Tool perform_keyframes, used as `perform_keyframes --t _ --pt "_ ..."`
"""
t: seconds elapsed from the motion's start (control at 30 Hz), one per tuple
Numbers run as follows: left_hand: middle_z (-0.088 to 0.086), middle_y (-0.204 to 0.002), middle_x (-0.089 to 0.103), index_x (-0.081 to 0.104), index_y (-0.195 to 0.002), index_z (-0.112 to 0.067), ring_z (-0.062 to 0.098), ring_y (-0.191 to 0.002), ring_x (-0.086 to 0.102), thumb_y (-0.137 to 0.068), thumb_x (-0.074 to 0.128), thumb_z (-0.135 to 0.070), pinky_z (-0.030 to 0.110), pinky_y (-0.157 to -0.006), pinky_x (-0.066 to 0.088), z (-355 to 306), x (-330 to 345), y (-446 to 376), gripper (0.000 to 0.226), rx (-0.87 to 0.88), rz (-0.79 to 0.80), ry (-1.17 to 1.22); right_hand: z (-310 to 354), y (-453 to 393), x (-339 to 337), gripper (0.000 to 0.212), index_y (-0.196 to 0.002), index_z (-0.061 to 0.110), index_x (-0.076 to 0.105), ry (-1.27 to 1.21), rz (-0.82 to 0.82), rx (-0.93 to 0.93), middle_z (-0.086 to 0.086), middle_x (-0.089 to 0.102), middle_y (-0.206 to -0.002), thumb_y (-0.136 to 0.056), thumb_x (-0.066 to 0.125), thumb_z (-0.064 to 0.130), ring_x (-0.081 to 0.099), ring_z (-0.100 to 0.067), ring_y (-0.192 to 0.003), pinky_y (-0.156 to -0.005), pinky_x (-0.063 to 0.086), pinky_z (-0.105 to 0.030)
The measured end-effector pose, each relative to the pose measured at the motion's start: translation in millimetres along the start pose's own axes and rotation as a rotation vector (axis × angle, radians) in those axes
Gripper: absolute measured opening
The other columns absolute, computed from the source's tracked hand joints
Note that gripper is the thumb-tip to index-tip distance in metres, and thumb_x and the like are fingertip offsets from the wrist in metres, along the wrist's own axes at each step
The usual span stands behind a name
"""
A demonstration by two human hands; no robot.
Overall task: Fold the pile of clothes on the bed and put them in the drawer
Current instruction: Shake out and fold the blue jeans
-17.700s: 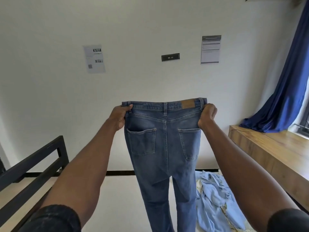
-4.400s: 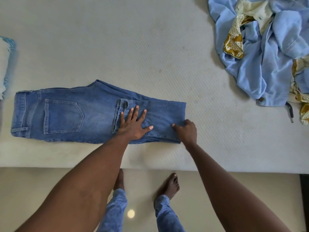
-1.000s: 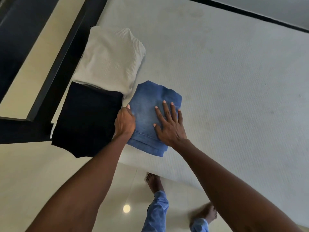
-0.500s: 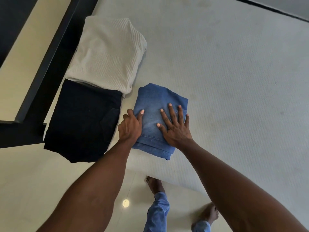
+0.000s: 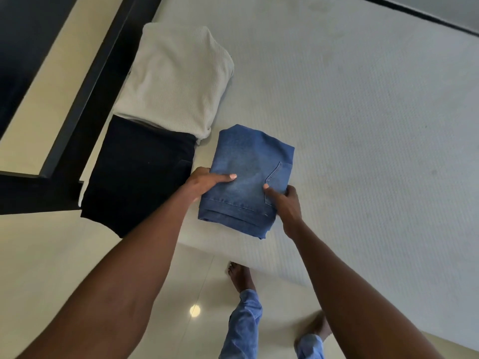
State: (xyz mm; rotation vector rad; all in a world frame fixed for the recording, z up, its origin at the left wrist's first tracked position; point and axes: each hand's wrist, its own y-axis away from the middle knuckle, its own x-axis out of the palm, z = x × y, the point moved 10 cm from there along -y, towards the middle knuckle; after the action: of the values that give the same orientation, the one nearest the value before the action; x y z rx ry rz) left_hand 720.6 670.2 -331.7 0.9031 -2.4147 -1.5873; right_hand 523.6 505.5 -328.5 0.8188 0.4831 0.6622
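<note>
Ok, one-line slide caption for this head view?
Left hand and right hand grip folded blue denim jeans on the white mattress beside folded black and cream garments.

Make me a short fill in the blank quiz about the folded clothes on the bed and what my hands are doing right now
1. Both hands grip the folded ____ jeans.
2. The left hand holds the edge nearest the folded ____ garment.
3. The cream ribbed top overlaps the far end of the ____ garment.
4. A ____ shows on the jeans by the right hand.

Missing words: blue; black; black; pocket
</note>
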Motion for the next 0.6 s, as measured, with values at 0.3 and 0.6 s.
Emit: perform_keyframes --t 0.3,0.6 --pt "0.004 -0.1 0.076 0.068 -0.112 -0.009 0.022 -0.097 0.072 -0.044 0.098 -0.042 0.041 -0.096 0.054 8 24 2 0.082 -0.068 0.201 0.153 -8 -9 15 0.07 -0.127 0.017 0.058 -0.207 0.253 0.171 -0.002 0.074 -0.113 -0.067 0.09 0.029 0.071 -0.023 -0.102 -0.091 0.057 -0.043" --pt "0.009 -0.094 0.077 0.07 -0.104 -0.005 0.025 -0.089 0.074 -0.062 0.092 -0.033 0.044 -0.091 0.057 12 19 46 0.055 -0.003 0.144 0.232 -16 37 28 0.065 -0.131 0.016 0.057 -0.353 0.275 0.15 -0.006 0.071 -0.119 -0.073 0.085 0.017 0.068 -0.029 -0.109 -0.098 0.052 -0.052"
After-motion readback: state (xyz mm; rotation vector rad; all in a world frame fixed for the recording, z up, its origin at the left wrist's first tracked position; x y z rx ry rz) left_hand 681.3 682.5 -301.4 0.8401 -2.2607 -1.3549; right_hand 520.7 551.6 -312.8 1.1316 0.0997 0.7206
